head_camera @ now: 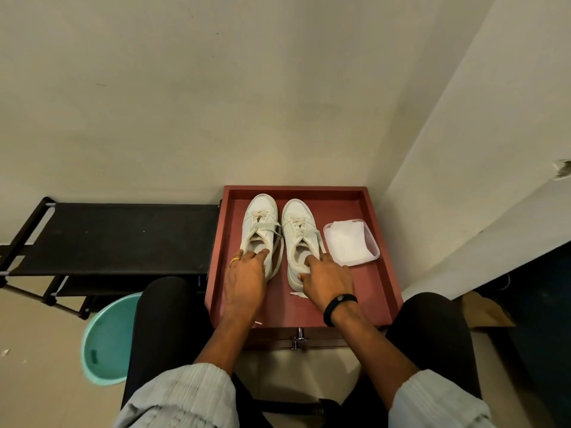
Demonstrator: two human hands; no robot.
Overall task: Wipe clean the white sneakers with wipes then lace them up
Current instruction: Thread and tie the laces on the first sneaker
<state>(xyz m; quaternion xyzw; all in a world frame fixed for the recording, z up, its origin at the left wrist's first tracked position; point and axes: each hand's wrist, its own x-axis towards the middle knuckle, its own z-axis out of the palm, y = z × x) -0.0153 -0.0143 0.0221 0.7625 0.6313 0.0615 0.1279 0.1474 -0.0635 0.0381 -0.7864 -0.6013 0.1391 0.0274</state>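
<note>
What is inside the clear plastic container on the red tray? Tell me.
Folded white wipes lie in the lidless clear plastic container. Anything beneath them is covered.

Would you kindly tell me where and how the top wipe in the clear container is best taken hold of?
Pinch the top wipe at a loose edge, coming straight down from above. It lies flat, and the walls of the lidless clear container ring the stack, so a sideways reach is likely blocked. The right hand, gripping the heel of the right sneaker, is nearest.
</note>
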